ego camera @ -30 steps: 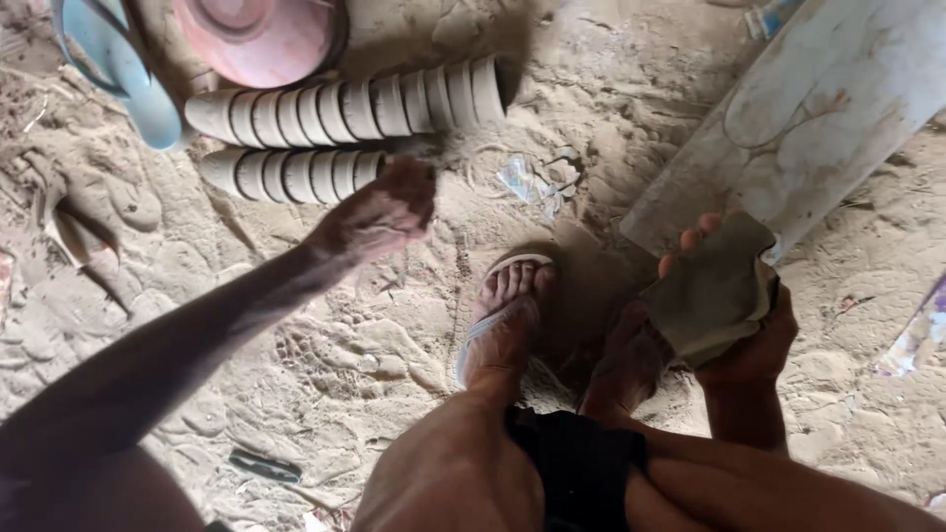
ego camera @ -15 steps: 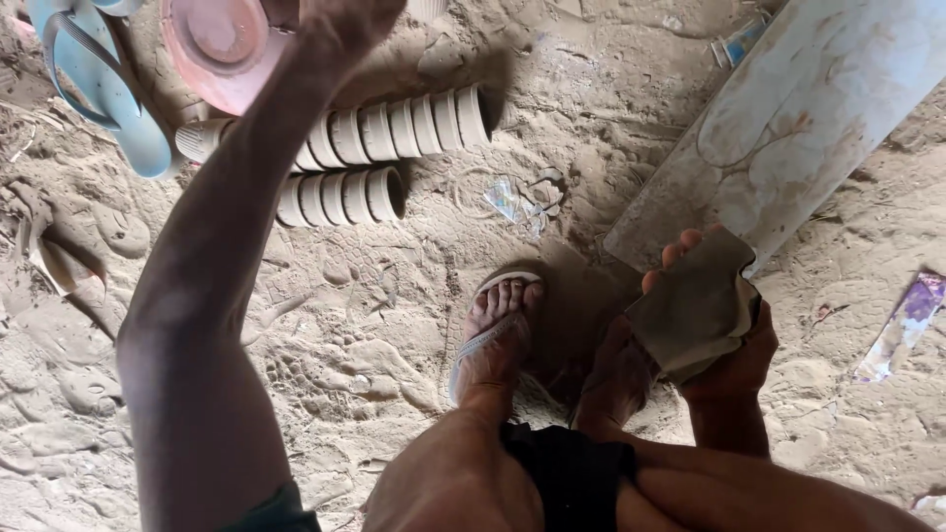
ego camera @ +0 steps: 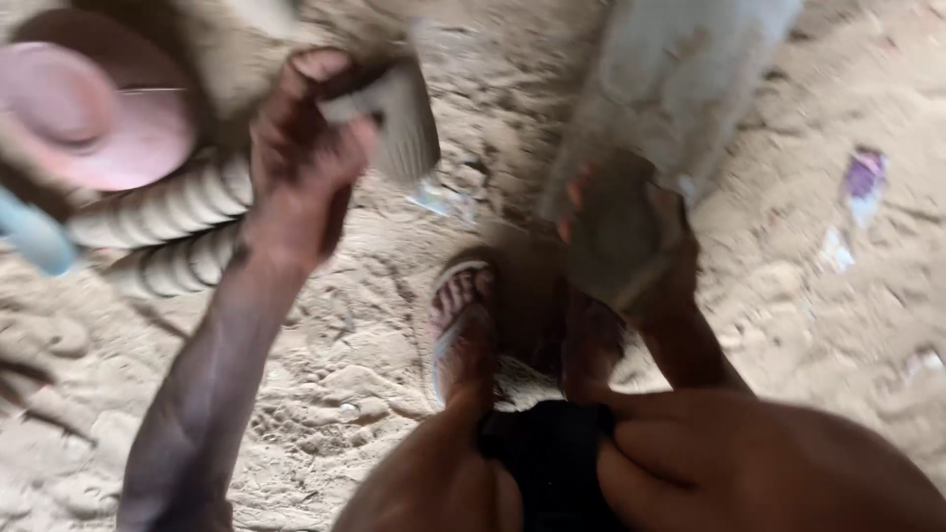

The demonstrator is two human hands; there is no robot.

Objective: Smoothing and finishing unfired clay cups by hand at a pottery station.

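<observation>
The floor (ego camera: 325, 394) is loose, pale sand, churned and marked with dents and prints. Two rows of stacked clay cups (ego camera: 168, 212) lie on their sides at the left, beside a pink bowl (ego camera: 94, 118). A grey slab (ego camera: 680, 79) slants in from the top. Small scraps of litter (ego camera: 867, 177) lie on the sand at the right. The light is soft and even; the picture is blurred.

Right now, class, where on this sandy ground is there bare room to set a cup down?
Bare sand lies between the left hand and the sandalled foot. It is crowded upper left, by the stacked clay cups and pink bowl.
</observation>
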